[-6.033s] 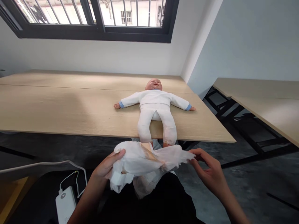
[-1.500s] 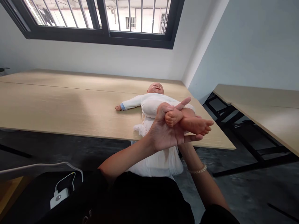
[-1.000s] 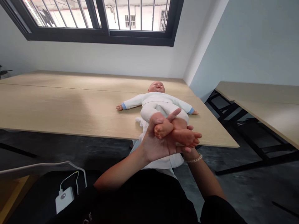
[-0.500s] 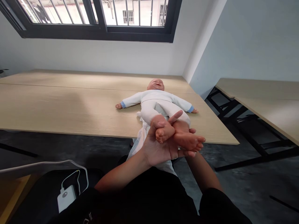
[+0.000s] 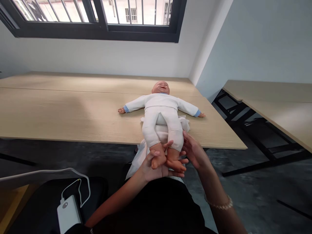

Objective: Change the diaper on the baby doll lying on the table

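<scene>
A baby doll [image 5: 161,101] in a white top with blue cuffs and white trousers lies on its back on the wooden table [image 5: 60,113], head toward the wall. Its bare feet extend past the table's front edge. My left hand [image 5: 154,169] is under the feet, palm up, with thumb and fingers around the ankles. Beside the doll's lower leg on the right is my right hand [image 5: 195,151], fingers partly spread, some of them hidden behind the leg. White cloth [image 5: 140,157] lies under the doll and hangs over the edge.
At lower left, a white power bank [image 5: 68,214] with a cable lies on a black chair [image 5: 97,190]. A second table [image 5: 275,97] with black folding legs stands to the right. Behind the table are the wall and a barred window.
The doll's legs have come down and straightened, with my left hand still at the ankles. My right hand has come out from behind the feet to the right side of the leg.
</scene>
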`<action>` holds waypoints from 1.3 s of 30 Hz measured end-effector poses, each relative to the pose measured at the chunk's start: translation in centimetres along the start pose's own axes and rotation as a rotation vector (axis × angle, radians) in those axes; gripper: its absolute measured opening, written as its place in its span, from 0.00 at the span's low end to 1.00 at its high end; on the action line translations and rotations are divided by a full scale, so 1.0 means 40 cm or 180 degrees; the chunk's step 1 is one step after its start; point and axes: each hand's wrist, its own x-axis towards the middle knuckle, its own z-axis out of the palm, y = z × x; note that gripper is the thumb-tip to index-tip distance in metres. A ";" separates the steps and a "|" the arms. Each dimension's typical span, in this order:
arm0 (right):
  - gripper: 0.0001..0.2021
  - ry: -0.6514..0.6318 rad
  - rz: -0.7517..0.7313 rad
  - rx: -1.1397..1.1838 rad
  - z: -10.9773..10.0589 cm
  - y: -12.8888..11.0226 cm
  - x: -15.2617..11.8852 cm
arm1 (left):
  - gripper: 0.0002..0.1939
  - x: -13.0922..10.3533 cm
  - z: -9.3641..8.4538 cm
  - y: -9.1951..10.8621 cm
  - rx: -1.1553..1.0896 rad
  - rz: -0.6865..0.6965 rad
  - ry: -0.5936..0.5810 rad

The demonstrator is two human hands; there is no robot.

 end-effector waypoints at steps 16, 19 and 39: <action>0.56 -0.0045 -0.0886 -0.1804 -0.022 0.079 -0.051 | 0.20 -0.096 0.058 0.113 0.1240 -0.0460 0.1106; 0.57 0.0101 -0.0910 -0.1967 -0.027 0.090 -0.048 | 0.19 -0.116 0.052 0.145 0.1944 -0.0345 0.1562; 0.39 0.0364 -0.1936 -0.4356 -0.112 0.020 -0.076 | 0.25 -0.150 -0.005 0.152 0.2316 -0.0110 0.2619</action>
